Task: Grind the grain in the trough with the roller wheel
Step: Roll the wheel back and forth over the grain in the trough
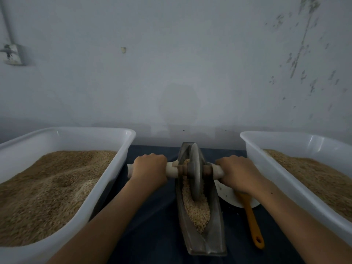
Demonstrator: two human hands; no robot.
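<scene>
— Behind everything I see a pale grey wall (pixel 171 63), scuffed and flaking at the upper right, with a small box fitting (pixel 13 54) on its far left. What's under the gear?

— Dark blue worktop (pixel 152 216), dimly lit. I count two white plastic tubs on it: left tub (pixel 122 147) heaped with brown grain, right tub (pixel 253 147) holding the same, well apart from each other.

— And between them?

— Grey metal trough (pixel 215 225), boat-shaped, running away from me, with pale grain (pixel 200 210) along its groove. My roller wheel (pixel 196 172) stands on edge in that grain, nearer the far end.

— Your grip?

— My left hand (pixel 150 166) is wrapped round the axle's white left handle; my right hand (pixel 236 172) is wrapped round the right one. A white bowl (pixel 226 195) sits just right of the trough, partly under my right wrist, with an orange-handled utensil (pixel 253 221) lying in it.
</scene>
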